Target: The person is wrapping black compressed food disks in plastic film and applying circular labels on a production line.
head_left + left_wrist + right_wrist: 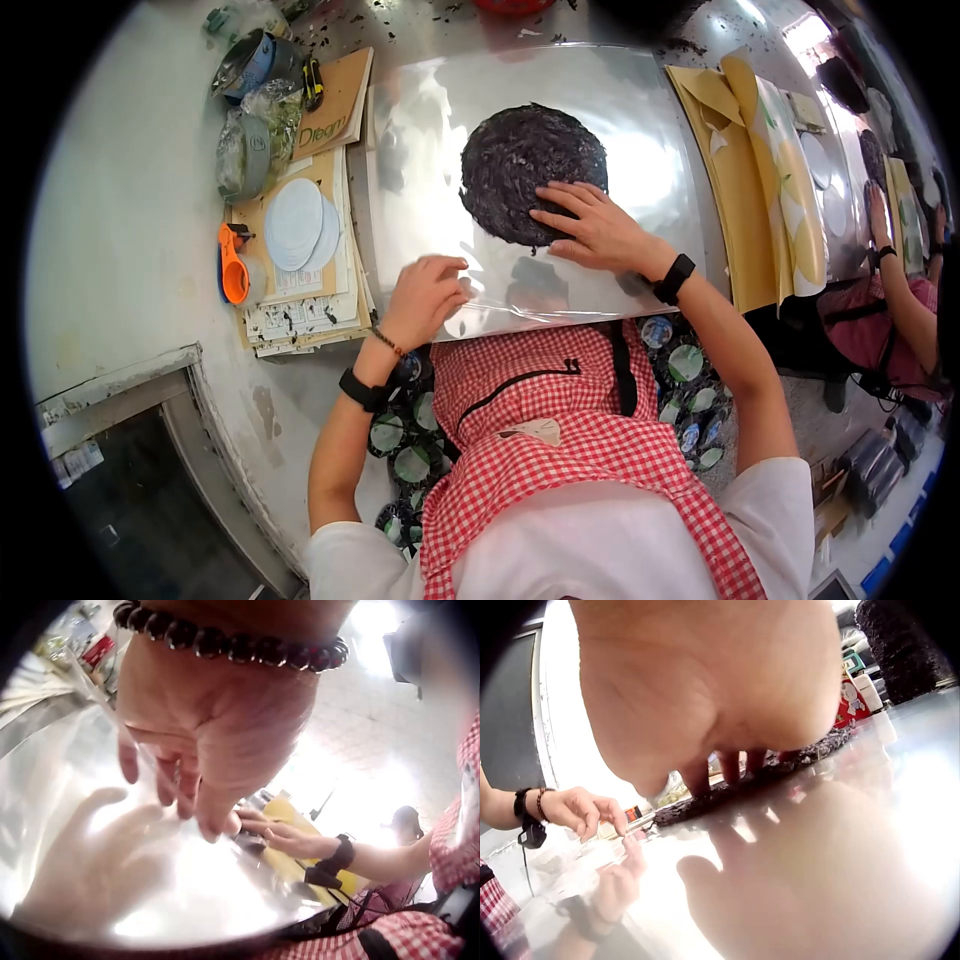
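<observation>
A round, dark cake of what looks like dried seaweed [515,160] lies flat on a shiny sheet [420,200] across the person's front. The right hand [603,233] rests its spread fingers on the cake's lower right part. In the right wrist view those fingertips reach its dark edge [682,814], with the palm above the reflective surface. The left hand [425,295] is at the sheet's front left, fingers bent. In the left wrist view, the raised edge of a clear plastic film [97,690] runs between its thumb and fingers, which pinch it.
Left of the sheet lie stacked papers with white discs [294,225], orange-handled scissors [234,275], a brown notebook [335,105] and tape rolls [245,155]. Yellow folded paper bags [735,180] lie to the right. Another person's arm [900,285] shows at far right.
</observation>
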Demonstrator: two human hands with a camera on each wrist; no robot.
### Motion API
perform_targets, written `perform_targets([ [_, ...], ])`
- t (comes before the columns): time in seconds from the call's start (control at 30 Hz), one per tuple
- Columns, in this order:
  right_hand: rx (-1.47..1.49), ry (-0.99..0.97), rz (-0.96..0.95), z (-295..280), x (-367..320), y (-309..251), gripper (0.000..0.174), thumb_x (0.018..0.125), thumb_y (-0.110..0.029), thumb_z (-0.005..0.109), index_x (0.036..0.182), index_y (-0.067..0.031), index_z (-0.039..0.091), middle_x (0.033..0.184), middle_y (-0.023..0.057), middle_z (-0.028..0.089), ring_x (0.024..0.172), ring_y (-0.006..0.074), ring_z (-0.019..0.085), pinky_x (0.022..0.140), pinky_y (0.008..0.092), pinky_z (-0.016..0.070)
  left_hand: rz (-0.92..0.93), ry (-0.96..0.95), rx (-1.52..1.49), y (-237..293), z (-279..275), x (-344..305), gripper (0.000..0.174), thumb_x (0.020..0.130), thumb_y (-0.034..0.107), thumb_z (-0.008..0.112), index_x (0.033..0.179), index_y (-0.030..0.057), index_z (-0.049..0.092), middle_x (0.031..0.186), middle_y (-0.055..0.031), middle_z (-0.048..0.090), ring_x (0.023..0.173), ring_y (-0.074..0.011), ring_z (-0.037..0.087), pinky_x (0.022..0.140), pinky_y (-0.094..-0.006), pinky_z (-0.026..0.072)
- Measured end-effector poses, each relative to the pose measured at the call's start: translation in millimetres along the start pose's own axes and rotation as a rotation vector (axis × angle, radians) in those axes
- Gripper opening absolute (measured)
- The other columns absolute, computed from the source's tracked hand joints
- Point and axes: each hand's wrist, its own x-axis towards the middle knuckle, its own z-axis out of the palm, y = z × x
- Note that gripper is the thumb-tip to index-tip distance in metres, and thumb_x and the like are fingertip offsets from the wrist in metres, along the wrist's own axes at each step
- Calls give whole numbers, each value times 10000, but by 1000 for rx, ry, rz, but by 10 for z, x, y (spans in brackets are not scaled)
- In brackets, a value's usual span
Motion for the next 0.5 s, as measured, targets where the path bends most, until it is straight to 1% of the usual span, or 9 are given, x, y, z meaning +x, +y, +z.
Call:
perform_targets([
  [0.07, 138, -31, -3, -56, 5, -17, 490, 907, -484, 531, 1277, -166, 584, 1490, 162, 357, 1409, 331, 267, 1138, 472, 220, 51, 53, 214, 288, -189, 281, 103, 782, 161, 667, 818, 72, 628, 1126, -76, 613, 1067, -311, 550, 876, -426, 432],
  [0.13, 268, -64, -3, -224, 37, -81, 452, 916, -464, 527, 1202, -133, 640, 1471, 171, 385, 1397, 340, 288, 1129, 474, 241, -260, 124, 466, 449, -231, 603, 117, 857, 215, 630, 862, 98, 620, 967, -75, 606, 956, -275, 590, 745, -378, 471],
  [0.2, 353, -238, 53, -473, 72, -162, 336, 923, -365, 545, 1042, -92, 700, 1425, 185, 442, 1362, 370, 339, 1110, 458, 286, -358, 279, 348, 471, -133, 821, 166, 866, 248, 634, 913, 93, 601, 946, -97, 609, 919, -279, 603, 708, -361, 481],
  [0.23, 336, -140, -61, -371, 90, -27, 235, 876, -263, 594, 930, -58, 698, 1350, 187, 520, 1226, 360, 497, 1018, 425, 404, -462, 432, 231, 489, -64, 900, 221, 875, 281, 639, 964, 87, 582, 924, -119, 611, 882, -283, 616, 671, -345, 490],
  [0.27, 331, -136, -57, -401, 139, 15, 235, 876, -263, 594, 930, -58, 698, 1350, 187, 520, 1226, 360, 497, 1018, 425, 404, -454, 434, 231, 528, 50, 935, 221, 875, 281, 639, 964, 87, 582, 924, -119, 611, 882, -283, 616, 671, -345, 490],
  [0.37, 292, -197, 53, -390, 339, 57, 172, 793, -191, 645, 884, -47, 670, 1060, 134, 657, 905, 312, 639, 777, 410, 508, -333, 480, -305, 551, 531, 1027, 487, 884, 406, 619, 1176, 25, 529, 1152, -200, 586, 1102, -319, 560, 864, -382, 463],
  [0.43, 224, -105, 91, -389, 372, -86, 188, 791, -186, 655, 914, -44, 659, 1045, 128, 649, 932, 308, 631, 800, 411, 499, -224, 554, 401, 492, 824, 1102, 709, 920, 451, 538, 1347, -89, 368, 1409, -305, 376, 1340, -378, 354, 1050, -473, 304],
  [0.47, 143, -7, 125, -411, 365, -171, 210, 789, -181, 665, 945, -41, 648, 1029, 123, 641, 960, 304, 623, 824, 413, 491, -225, 553, 397, 467, 879, 1090, 709, 920, 451, 538, 1347, -89, 368, 1409, -305, 376, 1340, -378, 354, 1050, -473, 304],
  [0.5, -50, 328, 56, -342, 304, -258, 250, 776, -179, 684, 961, -22, 624, 1061, 127, 619, 1010, 306, 594, 874, 404, 466, -282, 511, 370, 431, 913, 1108, 713, 935, 429, 505, 1375, -104, 329, 1453, -310, 295, 1375, -400, 264, 1072, -507, 237],
])
